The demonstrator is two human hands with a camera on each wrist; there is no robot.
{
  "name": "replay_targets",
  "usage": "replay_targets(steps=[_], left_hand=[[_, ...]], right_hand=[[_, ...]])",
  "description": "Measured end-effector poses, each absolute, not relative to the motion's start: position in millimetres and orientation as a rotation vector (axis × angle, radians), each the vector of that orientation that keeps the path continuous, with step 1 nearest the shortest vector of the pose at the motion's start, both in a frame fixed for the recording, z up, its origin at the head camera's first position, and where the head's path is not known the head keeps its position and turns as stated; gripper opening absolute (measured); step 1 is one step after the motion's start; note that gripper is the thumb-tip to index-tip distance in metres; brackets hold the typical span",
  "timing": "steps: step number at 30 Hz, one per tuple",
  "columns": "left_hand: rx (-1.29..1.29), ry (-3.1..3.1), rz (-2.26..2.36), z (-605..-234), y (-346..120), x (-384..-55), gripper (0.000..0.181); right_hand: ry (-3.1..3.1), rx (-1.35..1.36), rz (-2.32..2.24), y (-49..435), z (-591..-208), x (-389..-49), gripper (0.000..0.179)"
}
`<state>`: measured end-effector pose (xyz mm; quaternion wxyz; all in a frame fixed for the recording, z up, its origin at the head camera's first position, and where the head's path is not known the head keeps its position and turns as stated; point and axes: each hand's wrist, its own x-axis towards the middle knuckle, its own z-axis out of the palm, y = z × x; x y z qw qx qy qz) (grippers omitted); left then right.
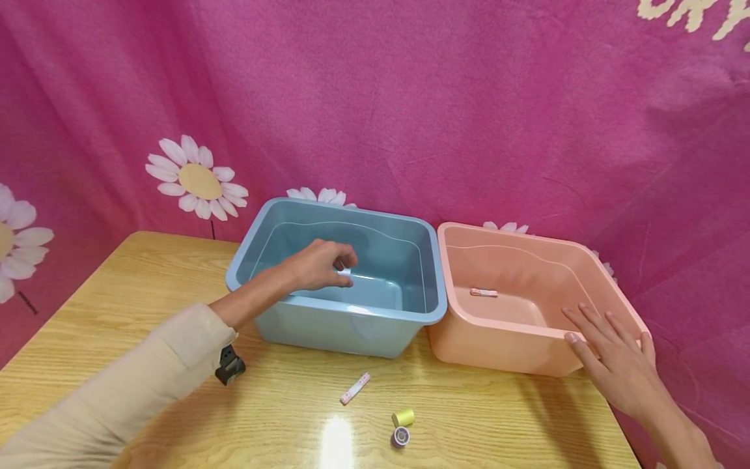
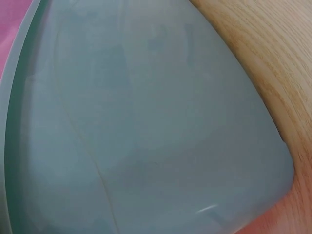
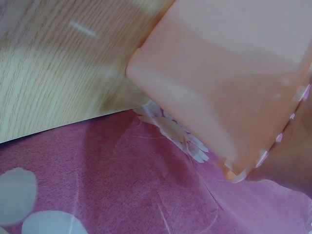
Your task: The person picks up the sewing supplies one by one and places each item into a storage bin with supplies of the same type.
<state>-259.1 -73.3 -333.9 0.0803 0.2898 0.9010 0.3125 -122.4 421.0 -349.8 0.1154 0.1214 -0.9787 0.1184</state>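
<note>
My left hand [image 1: 325, 264] is over the blue bin [image 1: 351, 312], fingers curved and thumb apart below them. A small whitish thing [image 1: 344, 271] shows in the gap between them; whether it is held or lies beyond, I cannot tell. The left wrist view has only the bin's blue wall [image 2: 146, 117], no hand. Spread straight fingers of my right hand [image 1: 618, 365] lie over the near right rim of the pink bin [image 1: 498, 342]. A pink-and-white clip-like strip [image 1: 484, 293] lies inside that bin. Part of the right hand [image 3: 287, 156] appears beside the rim in the right wrist view.
On the wooden table [image 1: 281, 417] in front of the bins lie another pink-and-white strip [image 1: 355, 389], a yellow thread spool [image 1: 403, 417] and a purple spool [image 1: 400, 437]. A magenta daisy-print cloth [image 1: 375, 117] hangs behind.
</note>
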Motion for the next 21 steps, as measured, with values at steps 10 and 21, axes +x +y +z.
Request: replay_targets(steps=[10, 21], left_hand=[[0.957, 2.701, 1.039, -331.6, -74.2, -258.1, 0.037], [1.055, 2.72, 1.104, -322.2, -72.9, -245.7, 0.039]], right_hand=[[-2.875, 0.347, 0.33, 420.2, -349.5, -122.9, 0.05], [-2.885, 0.338, 0.341, 420.0, -348.3, -122.3, 0.05]])
